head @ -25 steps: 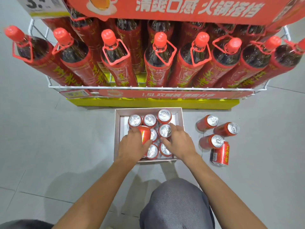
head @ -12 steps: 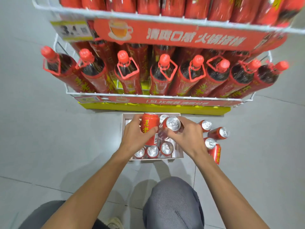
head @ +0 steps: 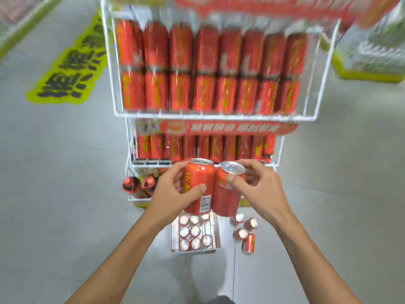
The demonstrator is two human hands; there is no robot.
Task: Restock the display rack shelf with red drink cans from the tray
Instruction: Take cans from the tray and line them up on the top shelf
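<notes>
You raised both hands well above the tray [head: 193, 251]: L hand [head: 173, 194] grips upright can [head: 198, 175], R hand [head: 260, 189] grips tilted can [head: 225, 200]; the cans seem to touch.

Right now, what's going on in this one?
A person stands at a wire display rack stocked with red cans, holding one can in each hand. The left hand grips a red can upright; the right hand holds a second red can, tilted, beside it. On the floor below, the tray has more cans in it, with loose cans to its right.
</notes>
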